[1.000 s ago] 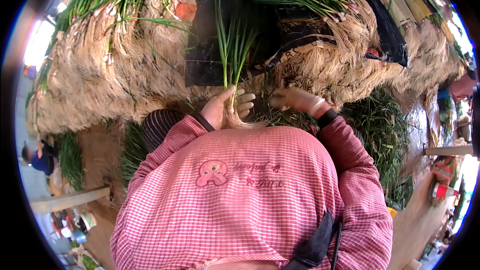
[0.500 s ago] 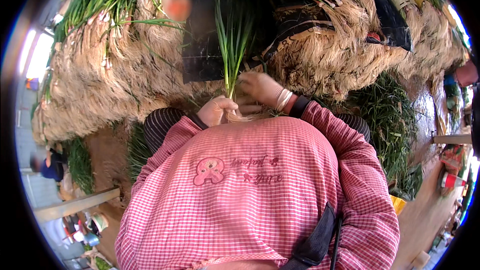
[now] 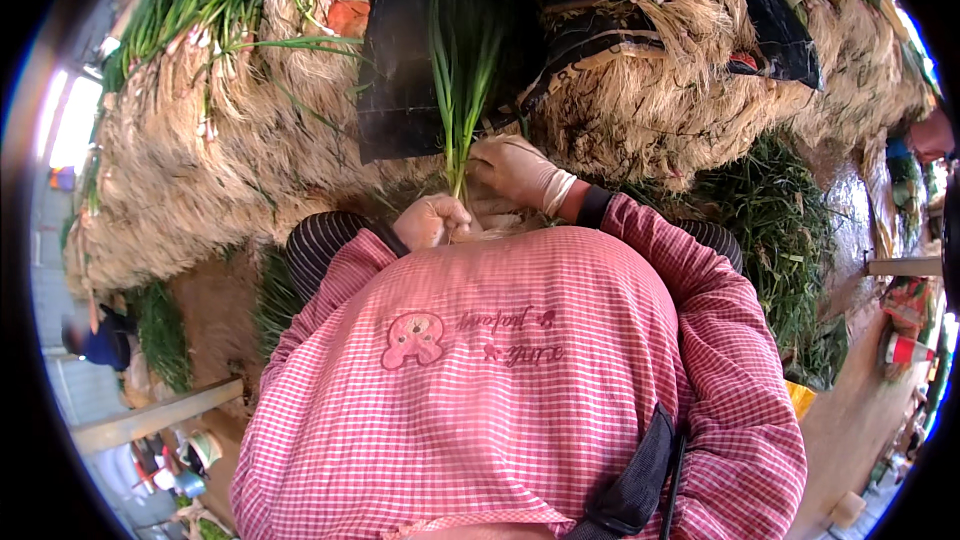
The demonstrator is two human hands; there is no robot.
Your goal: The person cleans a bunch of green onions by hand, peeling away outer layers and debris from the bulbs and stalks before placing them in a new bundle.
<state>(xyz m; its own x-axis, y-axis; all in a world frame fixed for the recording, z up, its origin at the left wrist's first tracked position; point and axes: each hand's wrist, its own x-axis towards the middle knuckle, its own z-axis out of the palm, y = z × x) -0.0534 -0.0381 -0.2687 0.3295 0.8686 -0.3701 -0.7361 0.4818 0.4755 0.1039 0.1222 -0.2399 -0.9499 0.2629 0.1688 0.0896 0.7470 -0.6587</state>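
Observation:
A bunch of spring onions (image 3: 463, 105) stands upright in front of my chest, its long green leaves pointing away from me. My left hand (image 3: 432, 221) is closed around its pale lower end, thumb on top. Beside the stems, on their right, my right hand (image 3: 512, 172) has its fingers curled in against the lower stalks. What those fingertips pinch is hidden. Both hands wear thin pale gloves. Pale stringy roots (image 3: 490, 230) show below the hands, against my red checked smock (image 3: 520, 380).
Heaped spring onions with shaggy roots (image 3: 200, 190) rise on the left, and another root pile (image 3: 650, 120) stands on the right. Black sheeting (image 3: 395, 90) hangs between them. Green leaf trimmings (image 3: 780, 230) lie at right. A wooden bar (image 3: 160, 415) juts in lower left.
My right hand has shifted slightly left and is less blurred, closer against the stems. The left hand keeps its hold on the bunch, almost in place.

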